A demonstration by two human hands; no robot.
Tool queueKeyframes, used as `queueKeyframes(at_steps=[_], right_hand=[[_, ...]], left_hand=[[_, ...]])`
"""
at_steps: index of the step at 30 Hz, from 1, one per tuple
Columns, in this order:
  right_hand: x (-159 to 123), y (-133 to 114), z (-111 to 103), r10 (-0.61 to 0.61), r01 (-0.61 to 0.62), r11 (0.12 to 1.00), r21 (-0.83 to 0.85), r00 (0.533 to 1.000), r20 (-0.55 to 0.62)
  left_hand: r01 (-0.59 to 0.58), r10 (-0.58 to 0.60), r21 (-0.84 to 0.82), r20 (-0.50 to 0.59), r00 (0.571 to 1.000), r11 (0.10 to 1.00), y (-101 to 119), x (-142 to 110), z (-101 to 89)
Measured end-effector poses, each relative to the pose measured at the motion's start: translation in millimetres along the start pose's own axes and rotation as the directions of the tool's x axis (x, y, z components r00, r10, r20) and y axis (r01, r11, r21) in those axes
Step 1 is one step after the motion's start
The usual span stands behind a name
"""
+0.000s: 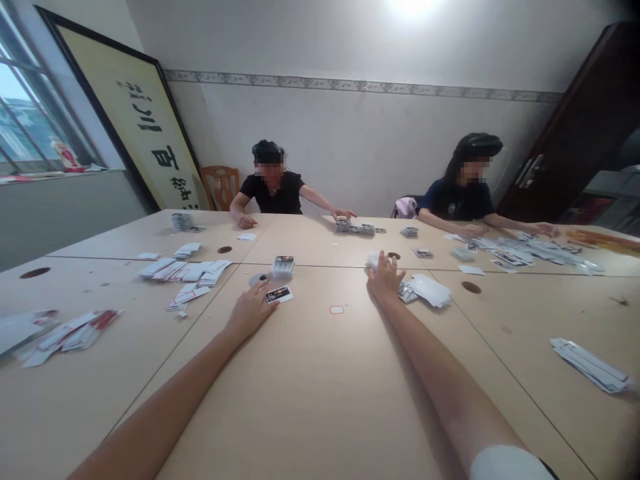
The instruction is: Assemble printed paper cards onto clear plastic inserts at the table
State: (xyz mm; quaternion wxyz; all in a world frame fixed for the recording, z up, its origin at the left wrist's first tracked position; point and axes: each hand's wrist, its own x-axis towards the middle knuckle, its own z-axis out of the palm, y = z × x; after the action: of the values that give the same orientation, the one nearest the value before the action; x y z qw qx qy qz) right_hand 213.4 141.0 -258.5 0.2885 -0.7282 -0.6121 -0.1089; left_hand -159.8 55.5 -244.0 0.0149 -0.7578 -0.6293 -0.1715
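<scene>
My left hand (pixel 250 307) rests on the table, its thumb and fingers at the near left edge of a black printed card (pixel 280 295) with a white border. Just beyond the fingertips are a grey round disc (pixel 257 280) and a stack of cards in a clear case (pixel 283 267). Farther right, my right hand (pixel 386 277) reaches out with its fingers spread over small clear plastic pieces (pixel 372 261), partly hidden by the hand. Beside its wrist lie printed cards (pixel 407 292) and a pile of white sheets (pixel 431 291).
Two people sit across the table (pixel 300 400), one touching stacked cards (pixel 350 227). White slips (pixel 185 269) and long paper strips (pixel 75 337) lie left; folded strips (pixel 593 365) lie right. A small red-edged label (pixel 337 310) sits between my arms. Table holes (pixel 471 287) break the surface.
</scene>
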Motion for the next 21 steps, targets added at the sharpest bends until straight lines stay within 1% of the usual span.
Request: queueKeyframes(at_steps=[2,4,6,8,14,16,18,20,21], right_hand=[[3.1,1.6,5.0,0.02,-0.018,0.998,-0.061,0.999,0.033],[4.3,4.3,8.1,0.011,-0.009,0.996,-0.089,1.0,0.023],[4.8,7.1,9.2,-0.009,0.009,0.997,-0.072,1.0,-0.004],[5.3,9.2,8.8,-0.025,0.024,0.999,-0.026,0.999,-0.024],[6.7,9.7,4.4,-0.075,0.077,0.996,0.034,0.995,-0.058],[6.2,10.1,1.6,-0.082,0.087,0.995,0.049,0.992,-0.101],[5.0,10.4,-2.0,-0.12,0.137,0.987,0.083,0.976,-0.184],[2.8,8.9,-5.9,-0.203,0.24,0.964,0.115,0.944,-0.26],[1.1,6.8,-7.6,-0.258,0.3,0.946,0.124,0.926,-0.275]], left_hand=[[-0.05,0.05,-0.038,0.01,0.999,0.998,0.0,-0.9,0.1],[-0.074,0.079,-0.083,0.048,0.996,0.994,0.7,-2.0,-0.9],[-0.067,0.075,-0.11,0.074,0.994,0.992,1.3,-2.7,-2.3],[-0.058,0.066,-0.112,0.077,0.995,0.992,1.4,-3.0,-3.6],[-0.05,0.057,-0.111,0.055,0.997,0.993,0.5,-3.1,-4.3],[-0.054,0.059,-0.118,0.039,0.997,0.992,0.6,-3.4,-4.0],[-0.058,0.061,-0.126,0.016,0.998,0.99,0.9,-3.8,-3.6],[-0.061,0.06,-0.134,-0.011,0.998,0.989,1.3,-4.1,-3.5],[-0.062,0.059,-0.139,-0.024,0.998,0.988,1.6,-4.3,-3.7]])
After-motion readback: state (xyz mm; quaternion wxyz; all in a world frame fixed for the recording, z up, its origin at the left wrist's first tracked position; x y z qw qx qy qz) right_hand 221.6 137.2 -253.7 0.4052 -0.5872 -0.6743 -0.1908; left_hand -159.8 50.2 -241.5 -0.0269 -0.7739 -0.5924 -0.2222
